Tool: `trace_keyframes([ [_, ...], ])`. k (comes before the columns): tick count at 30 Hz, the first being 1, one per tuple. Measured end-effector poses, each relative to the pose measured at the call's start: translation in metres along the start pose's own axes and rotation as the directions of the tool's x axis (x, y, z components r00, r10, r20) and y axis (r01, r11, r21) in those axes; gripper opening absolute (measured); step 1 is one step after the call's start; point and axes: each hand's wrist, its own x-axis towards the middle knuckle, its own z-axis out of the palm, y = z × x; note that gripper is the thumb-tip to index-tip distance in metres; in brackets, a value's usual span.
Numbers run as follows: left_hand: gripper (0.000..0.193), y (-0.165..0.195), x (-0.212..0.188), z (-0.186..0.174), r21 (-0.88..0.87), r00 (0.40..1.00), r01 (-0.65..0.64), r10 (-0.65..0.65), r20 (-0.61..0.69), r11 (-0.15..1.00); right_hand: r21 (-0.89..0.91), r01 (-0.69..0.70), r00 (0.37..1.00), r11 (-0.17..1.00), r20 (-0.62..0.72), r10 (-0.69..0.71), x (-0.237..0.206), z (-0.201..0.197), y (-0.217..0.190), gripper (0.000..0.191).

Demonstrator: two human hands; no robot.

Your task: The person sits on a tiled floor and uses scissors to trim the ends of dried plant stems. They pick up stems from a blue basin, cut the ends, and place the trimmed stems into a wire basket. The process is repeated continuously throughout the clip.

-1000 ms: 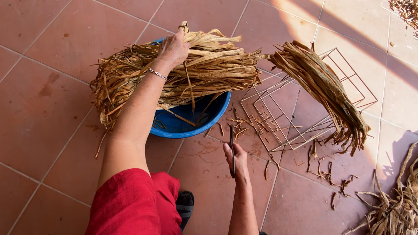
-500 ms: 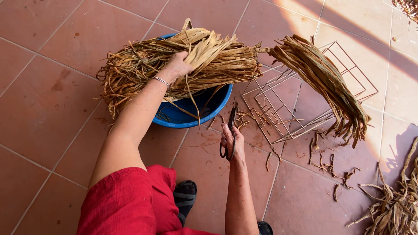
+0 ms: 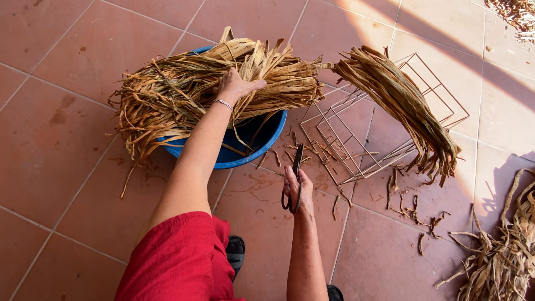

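A big bundle of dried brown leaf strips (image 3: 184,83) lies across a blue basin (image 3: 251,147) on the tiled floor. My left hand (image 3: 237,86) rests on top of the bundle, fingers spread over the strips, with a bracelet at the wrist. Below and to the right, my right hand (image 3: 293,188) holds dark scissors (image 3: 296,173) pointing up toward the basin, blades together. A second bundle of strips (image 3: 398,103) is draped over a wire frame rack (image 3: 356,139) to the right.
Short leaf scraps (image 3: 415,209) litter the tiles beside the rack. Another pile of dried leaves (image 3: 504,251) lies at the lower right, and more at the top right corner. My red garment (image 3: 178,262) and dark sandals are at the bottom.
My left hand slid from the bundle's upper edge down onto its middle. My right hand with the scissors rose toward the basin.
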Motion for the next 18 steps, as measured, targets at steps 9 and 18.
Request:
trace_keyframes([
  [9,0.032,-0.008,0.023,-0.003,-0.352,0.996,-0.070,0.048,-0.072,0.933,0.002,-0.018,0.999,1.000,-0.034,0.018,0.006,-0.012,0.010,0.028],
  [18,0.030,-0.019,0.023,-0.028,-0.467,0.926,-0.373,0.294,-0.235,0.801,-0.028,0.014,1.000,0.999,0.009,-0.014,0.003,0.010,0.002,0.027],
])
